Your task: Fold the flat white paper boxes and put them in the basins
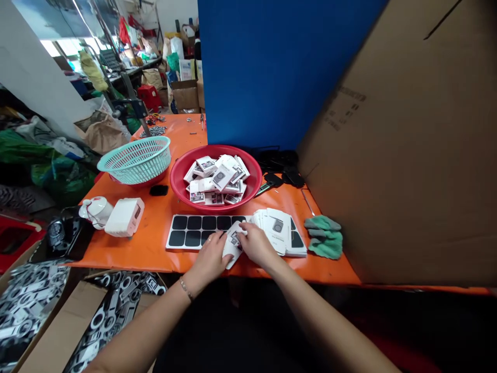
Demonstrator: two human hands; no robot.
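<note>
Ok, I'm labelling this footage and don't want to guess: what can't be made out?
In the head view:
Some black squares: hidden behind the left hand.
Fine print on the held card: too small, partly under the right hand.
Red basin's bottom: covered by white packages.
Loose parts, lower left: cut off by the picture's edge.

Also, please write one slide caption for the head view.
Two bare hands hold a white printed card near a round red plastic basin of white printed packages.

Forearms (151,321): forward, angled inward | left grip (210,255): pinching | right grip (256,242): pinching, alongside
</note>
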